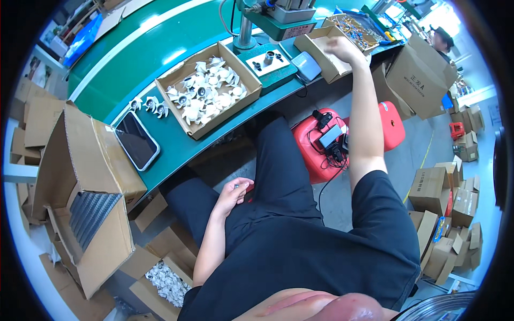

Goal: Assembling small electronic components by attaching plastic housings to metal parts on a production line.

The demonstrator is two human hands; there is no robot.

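Observation:
My right hand (342, 51) reaches over a shallow cardboard tray (336, 70) at the far right of the bench; its fingers are blurred, and I cannot see what they touch. Over my lap, my left hand (234, 195) is curled closed, and anything inside it is hidden. A press (286, 21) stands on the bench above a fixture plate (267, 63) with a dark metal post and small knobs. To its left, an open cardboard box (190, 131) holds many white fan impellers (206, 88). Several more impellers (152, 104) lie loose beside the box.
A phone (137, 140) lies near the bench edge; a blue-grey device (306, 66) sits beside the fixture. Wires with coloured ends (353, 31) fill a box behind my right hand. Below are a red stool (316, 166) bearing chargers and a carton of white parts (166, 283). A person (442, 40) is far right.

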